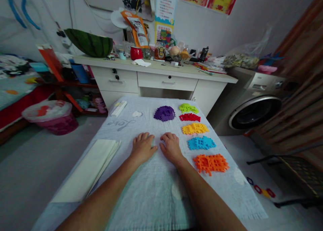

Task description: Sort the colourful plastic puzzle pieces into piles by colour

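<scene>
My left hand [143, 146] rests palm down on the light blue tablecloth [153, 190], its fingers stretched forward and its thumb apart. Just to its right, my right hand [171, 146] also lies on the cloth, fingers a little bent and thumb out. Neither holds anything. Ahead of my right hand is a heap of purple interlocking plastic pieces [164, 113]. Along the right side lie separate piles of similar pieces: lime green [188, 108], red [189, 117], yellow [195, 128], blue [201, 142] and orange [211, 163]. The orange pile is beside my right forearm.
A folded cream cloth [88, 170] lies at the table's left edge, and a white narrow box [119, 108] at its far left corner. Beyond stands a white desk [166, 80] with a watermelon piece [91, 44] and clutter. A washing machine [252, 103] is at right.
</scene>
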`<action>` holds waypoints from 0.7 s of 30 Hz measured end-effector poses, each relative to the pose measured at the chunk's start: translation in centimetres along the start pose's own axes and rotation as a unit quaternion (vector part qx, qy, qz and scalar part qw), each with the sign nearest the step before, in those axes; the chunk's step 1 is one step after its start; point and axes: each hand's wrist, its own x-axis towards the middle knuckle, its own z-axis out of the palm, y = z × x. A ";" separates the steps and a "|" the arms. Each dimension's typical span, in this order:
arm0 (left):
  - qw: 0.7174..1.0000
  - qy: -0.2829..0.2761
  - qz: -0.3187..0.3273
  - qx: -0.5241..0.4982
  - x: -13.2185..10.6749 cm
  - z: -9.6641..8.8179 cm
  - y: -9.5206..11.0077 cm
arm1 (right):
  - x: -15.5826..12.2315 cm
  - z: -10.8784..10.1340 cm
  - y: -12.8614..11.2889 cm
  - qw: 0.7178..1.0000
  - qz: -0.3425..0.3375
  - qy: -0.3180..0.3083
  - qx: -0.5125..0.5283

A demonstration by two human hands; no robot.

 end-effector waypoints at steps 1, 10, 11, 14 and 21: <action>1.000 0.020 -0.003 -0.005 -0.1 0.2 -0.1 | 0.0 0.0 0.0 1.000 0.000 0.001 0.000; 0.996 0.081 0.006 -0.047 0.1 0.7 -0.5 | 0.2 0.2 0.2 1.000 -0.002 0.002 0.005; 0.996 0.080 0.011 -0.050 0.2 0.7 -0.5 | 0.2 0.2 0.1 1.000 -0.004 0.002 0.007; 0.995 0.076 0.026 -0.063 0.3 0.6 -0.7 | 0.1 0.1 0.1 1.000 -0.010 0.003 0.010; 0.992 0.084 0.045 -0.080 0.8 0.3 -1.4 | 0.2 0.5 0.5 1.000 -0.010 0.005 0.012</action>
